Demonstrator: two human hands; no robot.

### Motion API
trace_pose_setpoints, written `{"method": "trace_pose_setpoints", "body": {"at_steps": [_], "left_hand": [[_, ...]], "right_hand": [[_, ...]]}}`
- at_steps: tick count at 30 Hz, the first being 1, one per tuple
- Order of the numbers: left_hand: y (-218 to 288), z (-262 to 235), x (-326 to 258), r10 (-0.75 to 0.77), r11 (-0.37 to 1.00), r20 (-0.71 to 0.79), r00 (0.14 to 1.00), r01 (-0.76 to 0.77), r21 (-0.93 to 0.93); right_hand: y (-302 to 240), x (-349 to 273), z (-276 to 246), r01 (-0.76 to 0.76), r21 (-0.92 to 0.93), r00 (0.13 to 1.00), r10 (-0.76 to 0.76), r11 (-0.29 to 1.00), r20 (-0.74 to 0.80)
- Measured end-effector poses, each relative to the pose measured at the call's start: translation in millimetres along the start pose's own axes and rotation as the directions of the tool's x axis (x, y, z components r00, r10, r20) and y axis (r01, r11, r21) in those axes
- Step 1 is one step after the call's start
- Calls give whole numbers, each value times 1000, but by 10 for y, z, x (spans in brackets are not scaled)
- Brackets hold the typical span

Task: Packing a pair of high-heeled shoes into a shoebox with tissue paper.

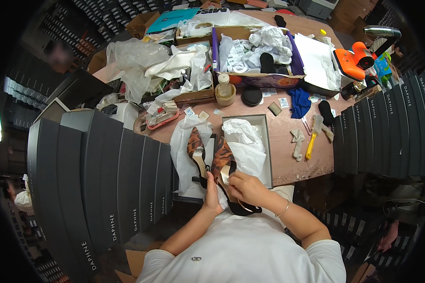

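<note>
A leopard-print slingback shoe (223,158) with black trim is tilted in front of my chest. My left hand (213,197) is closed round its left side, with white paper next to the palm. The curled fingers of my right hand (246,188) are at the shoe's opening; what they pinch, if anything, is hidden. The matching slingback shoe (195,144) lies just left, on white tissue paper (179,150) over a shoebox part. Behind my right hand, an open grey shoebox (267,158) holds crumpled white tissue (243,134).
Tall rows of dark shoeboxes (104,174) flank me on the left, and more dark boxes (378,129) stand on the right. A yellow-handled brush (311,144), a blue cloth (299,103) and a glue jar (225,92) lie farther back. Beyond stands a purple carton (257,81) full of paper.
</note>
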State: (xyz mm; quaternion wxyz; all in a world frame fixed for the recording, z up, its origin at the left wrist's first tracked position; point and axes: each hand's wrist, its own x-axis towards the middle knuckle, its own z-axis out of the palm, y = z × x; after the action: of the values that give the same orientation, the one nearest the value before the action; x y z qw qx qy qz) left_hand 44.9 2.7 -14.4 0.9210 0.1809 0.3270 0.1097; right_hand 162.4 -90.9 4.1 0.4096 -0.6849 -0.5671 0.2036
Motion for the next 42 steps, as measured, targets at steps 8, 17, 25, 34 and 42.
{"method": "trace_pose_setpoints", "body": {"at_steps": [8, 17, 25, 34, 42], "left_hand": [[-42, -96, 29, -28, 999, 37, 999, 29, -38], [-138, -58, -26, 16, 999, -29, 999, -15, 39], [-216, -95, 4, -3, 999, -8, 1000, 3, -33], [195, -304, -62, 80, 970, -186, 979, -33, 240], [489, 158, -62, 245, 947, -168, 955, -198, 254]], "right_hand": [[-6, 42, -152, -132, -206, 963, 75, 970, -260], [85, 23, 289, -112, -233, 994, 113, 966, -9], [262, 162, 324, -49, -155, 986, 23, 987, -167], [1492, 197, 57, -324, -473, 935, 202, 819, -290], [1418, 249, -546, -290, -213, 861, 158, 933, -483]]}}
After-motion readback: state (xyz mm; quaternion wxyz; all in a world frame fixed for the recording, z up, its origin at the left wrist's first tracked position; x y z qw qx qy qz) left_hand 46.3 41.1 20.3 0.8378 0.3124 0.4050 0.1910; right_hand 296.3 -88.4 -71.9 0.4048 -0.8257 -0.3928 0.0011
